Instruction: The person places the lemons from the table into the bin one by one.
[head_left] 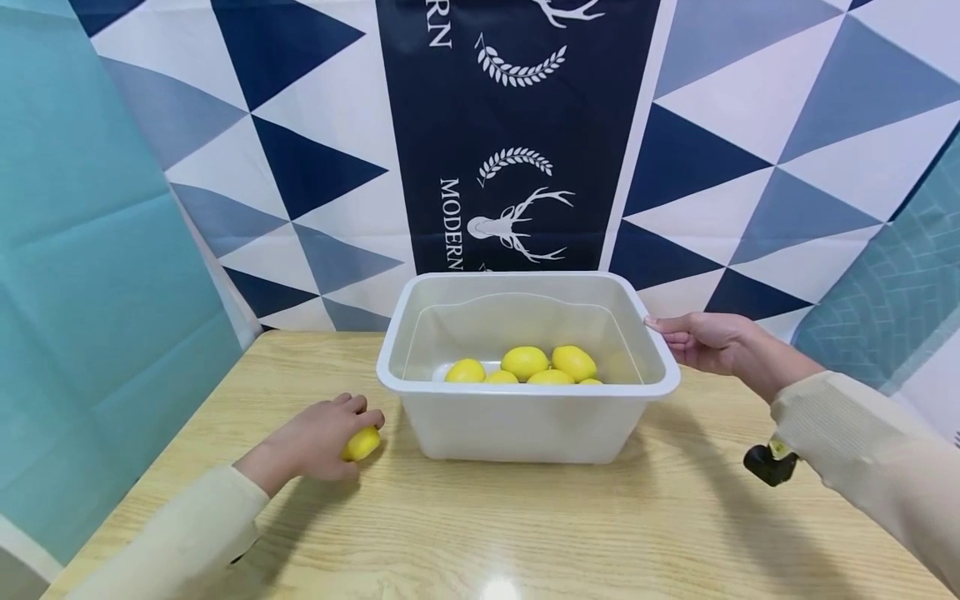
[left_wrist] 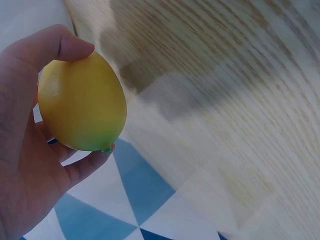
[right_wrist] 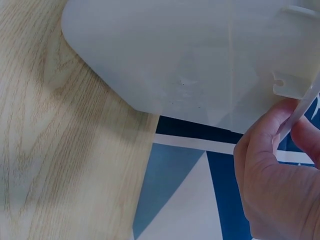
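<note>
A white plastic bin (head_left: 525,425) stands on the wooden table, with several yellow lemons (head_left: 525,362) lying on its floor. Left of the bin, my left hand (head_left: 326,433) holds one lemon (left_wrist: 82,102) just over the tabletop. The left wrist view shows thumb and fingers wrapped about that lemon, its greenish tip toward the fingertips. At the bin's right end, my right hand (head_left: 712,342) grips the rim. Seen from the right wrist, the hand (right_wrist: 275,170) has its thumb on one side of the rim and curled fingers on the other, under the lip.
The wooden table (head_left: 465,525) spreads in front of the bin and to both sides. Behind it hangs a patterned cloth (head_left: 517,150) with triangles and deer heads, close to the bin's back. A teal cloth (head_left: 97,292) hangs along the left side.
</note>
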